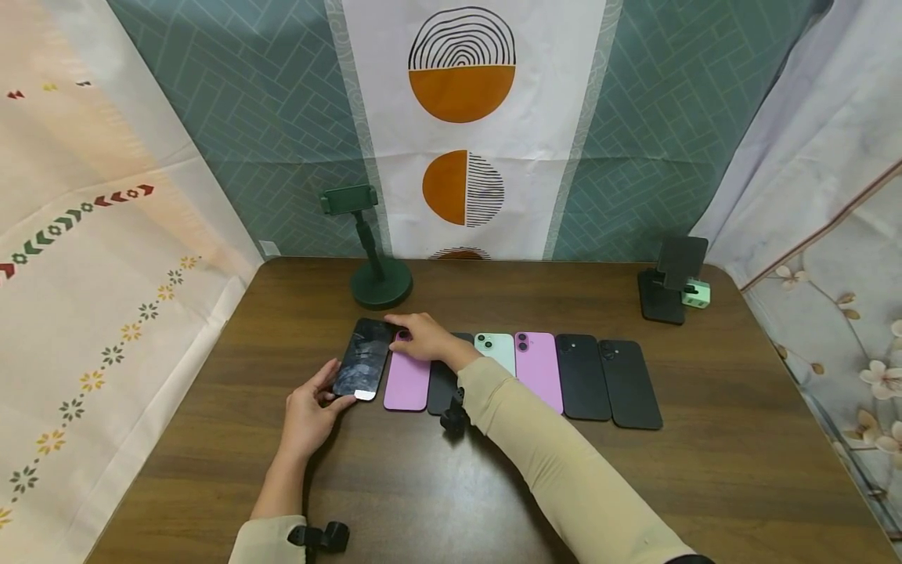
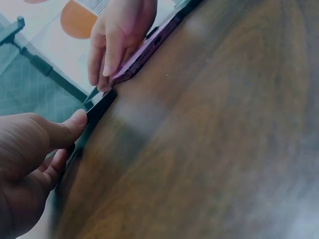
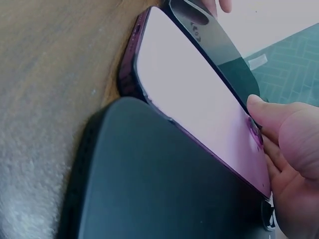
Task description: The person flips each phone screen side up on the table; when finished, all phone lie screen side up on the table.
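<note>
A black smartphone (image 1: 364, 359) lies screen up at the left end of a row of phones, slightly turned, its glossy face catching reflections. My left hand (image 1: 310, 407) grips it at the lower left corner, thumb along the bottom edge. At its upper right corner, my right hand (image 1: 421, 337) holds the edge between thumb and fingers, passing over the top of a purple phone (image 1: 406, 382). In the right wrist view the right thumb (image 3: 269, 112) sits against the black phone's rim, beside the purple phone's camera bump.
Rightward the row continues with a dark phone (image 1: 441, 385), a mint green phone (image 1: 496, 350), another purple phone (image 1: 539, 370) and two black phones (image 1: 583, 376). A green phone stand (image 1: 381, 283) rises behind the black smartphone. A black stand (image 1: 661, 296) and a small green cube (image 1: 696, 294) are at the back right.
</note>
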`<action>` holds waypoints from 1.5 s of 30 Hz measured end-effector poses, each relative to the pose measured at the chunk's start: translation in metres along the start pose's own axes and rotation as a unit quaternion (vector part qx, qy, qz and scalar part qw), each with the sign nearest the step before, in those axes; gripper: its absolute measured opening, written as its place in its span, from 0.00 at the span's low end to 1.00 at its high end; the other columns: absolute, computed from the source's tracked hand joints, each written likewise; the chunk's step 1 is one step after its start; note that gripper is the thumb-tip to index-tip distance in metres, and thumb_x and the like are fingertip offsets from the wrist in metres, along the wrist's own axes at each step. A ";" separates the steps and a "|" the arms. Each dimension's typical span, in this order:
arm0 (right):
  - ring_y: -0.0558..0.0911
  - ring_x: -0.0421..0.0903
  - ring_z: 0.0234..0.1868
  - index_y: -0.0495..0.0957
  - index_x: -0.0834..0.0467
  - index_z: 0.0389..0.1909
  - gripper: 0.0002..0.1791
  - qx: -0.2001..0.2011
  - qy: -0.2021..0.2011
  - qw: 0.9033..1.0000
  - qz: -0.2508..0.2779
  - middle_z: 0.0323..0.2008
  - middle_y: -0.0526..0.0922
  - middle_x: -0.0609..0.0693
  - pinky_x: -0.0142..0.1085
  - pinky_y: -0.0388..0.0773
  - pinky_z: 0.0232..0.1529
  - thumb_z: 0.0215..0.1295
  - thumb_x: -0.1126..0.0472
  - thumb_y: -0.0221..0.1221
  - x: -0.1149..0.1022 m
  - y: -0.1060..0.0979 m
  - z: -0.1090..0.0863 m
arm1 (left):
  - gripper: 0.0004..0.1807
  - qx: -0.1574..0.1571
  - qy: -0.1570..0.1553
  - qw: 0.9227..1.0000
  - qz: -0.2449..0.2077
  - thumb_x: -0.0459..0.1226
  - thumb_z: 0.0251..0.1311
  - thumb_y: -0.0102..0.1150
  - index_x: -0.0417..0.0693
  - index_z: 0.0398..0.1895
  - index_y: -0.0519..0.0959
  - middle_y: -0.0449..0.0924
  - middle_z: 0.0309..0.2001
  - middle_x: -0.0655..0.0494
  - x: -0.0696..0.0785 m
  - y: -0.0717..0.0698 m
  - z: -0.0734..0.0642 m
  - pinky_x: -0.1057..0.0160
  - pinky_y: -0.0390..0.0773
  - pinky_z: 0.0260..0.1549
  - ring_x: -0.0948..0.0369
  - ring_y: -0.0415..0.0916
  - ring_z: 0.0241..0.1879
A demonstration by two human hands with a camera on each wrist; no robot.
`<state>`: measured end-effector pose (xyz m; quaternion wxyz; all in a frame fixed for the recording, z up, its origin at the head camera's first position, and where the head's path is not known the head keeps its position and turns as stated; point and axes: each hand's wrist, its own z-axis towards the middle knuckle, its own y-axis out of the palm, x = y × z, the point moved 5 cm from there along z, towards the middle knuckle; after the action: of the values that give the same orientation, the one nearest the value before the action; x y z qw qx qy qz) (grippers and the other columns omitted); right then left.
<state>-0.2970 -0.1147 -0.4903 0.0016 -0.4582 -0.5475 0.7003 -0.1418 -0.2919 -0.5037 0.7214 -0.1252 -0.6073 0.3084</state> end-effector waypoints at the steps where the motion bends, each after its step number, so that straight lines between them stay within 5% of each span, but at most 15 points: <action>1: 0.70 0.49 0.71 0.66 0.57 0.75 0.34 -0.002 0.000 1.000 -0.004 0.71 0.71 0.53 0.39 0.65 0.71 0.71 0.55 0.63 0.000 0.000 0.000 | 0.40 0.000 0.003 1.000 0.004 0.23 0.49 0.75 0.31 0.68 0.71 0.79 0.59 0.37 0.000 0.000 0.000 0.81 0.74 0.36 0.46 0.81 0.51; 7: 0.69 0.49 0.72 0.64 0.58 0.76 0.37 -0.015 0.005 1.000 -0.008 0.71 0.70 0.53 0.40 0.64 0.71 0.70 0.51 0.64 -0.002 0.001 -0.002 | 0.46 -0.009 0.013 0.999 0.032 0.24 0.50 0.75 0.34 0.74 0.64 0.80 0.58 0.39 0.000 -0.002 -0.001 0.78 0.75 0.36 0.50 0.81 0.43; 16: 0.63 0.49 0.75 0.60 0.61 0.77 0.40 -0.019 0.002 0.999 -0.031 0.74 0.65 0.55 0.38 0.57 0.75 0.70 0.49 0.63 -0.007 0.007 -0.004 | 0.43 -0.049 0.039 0.996 0.070 0.24 0.54 0.73 0.35 0.73 0.64 0.79 0.60 0.36 0.005 0.000 0.000 0.45 0.80 0.46 0.44 0.78 0.53; 26: 0.62 0.51 0.76 0.60 0.64 0.76 0.40 -0.002 -0.001 0.999 -0.033 0.74 0.65 0.57 0.40 0.57 0.75 0.71 0.50 0.63 -0.009 0.002 -0.013 | 0.38 -0.075 0.042 0.993 0.086 0.28 0.56 0.72 0.36 0.71 0.68 0.77 0.60 0.35 0.010 0.000 0.000 0.42 0.79 0.50 0.41 0.77 0.55; 32: 0.65 0.53 0.74 0.63 0.64 0.75 0.38 0.048 0.006 0.999 -0.014 0.72 0.68 0.59 0.44 0.60 0.74 0.70 0.51 0.63 0.003 -0.010 -0.029 | 0.37 -0.043 0.093 0.989 0.110 0.35 0.56 0.75 0.32 0.68 0.71 0.71 0.66 0.32 0.024 0.004 -0.001 0.33 0.64 0.62 0.35 0.65 0.65; 36: 0.69 0.55 0.72 0.66 0.64 0.73 0.34 0.080 0.008 0.997 -0.005 0.69 0.72 0.60 0.45 0.63 0.72 0.71 0.54 0.62 0.014 -0.019 -0.040 | 0.34 -0.026 0.125 0.986 0.103 0.36 0.55 0.75 0.32 0.64 0.75 0.73 0.65 0.34 0.035 0.010 -0.001 0.33 0.66 0.62 0.38 0.66 0.65; 45: 0.72 0.55 0.69 0.69 0.65 0.70 0.31 0.100 0.004 0.995 -0.023 0.66 0.76 0.60 0.47 0.66 0.71 0.71 0.55 0.63 0.028 -0.024 -0.057 | 0.33 -0.061 0.136 0.983 0.105 0.38 0.54 0.77 0.35 0.62 0.78 0.75 0.64 0.39 0.046 0.033 -0.008 0.38 0.71 0.62 0.41 0.72 0.64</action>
<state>-0.2889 -0.0477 -0.4884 0.0652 -0.4458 -0.4848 0.7497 -0.1411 -0.2373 -0.4874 0.7519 -0.2729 -0.5049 0.3244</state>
